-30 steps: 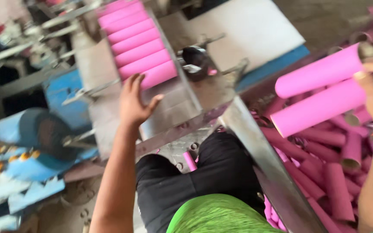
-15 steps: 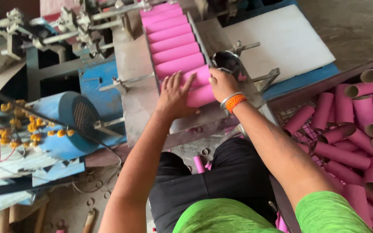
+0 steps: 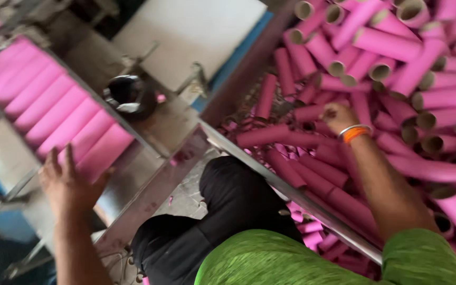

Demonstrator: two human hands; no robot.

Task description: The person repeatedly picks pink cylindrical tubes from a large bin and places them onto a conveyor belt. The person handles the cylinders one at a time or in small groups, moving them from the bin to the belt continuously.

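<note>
My left hand (image 3: pixel 65 182) lies flat with spread fingers at the near end of a row of pink cardboard tubes (image 3: pixel 48 113) that rest side by side on a sloped metal feed tray (image 3: pixel 149 134). My right hand (image 3: pixel 338 116), with a silver and an orange bangle at the wrist, reaches into a big heap of loose pink tubes (image 3: pixel 397 74) on the right. Its fingers curl down around the end of one tube (image 3: pixel 270 135) lying on the heap. The grip itself is partly hidden by the hand.
A metal rail (image 3: pixel 291 195) edges the heap of tubes, just above my dark trousers. A black round part (image 3: pixel 127 95) sits on the machine beside the tray. A white board (image 3: pixel 186 31) lies behind it. Blue machine parts show at the lower left.
My right hand has left the tray and swung right into the heap of tubes. The view has turned right with it. My left hand has stayed at the row's near end.
</note>
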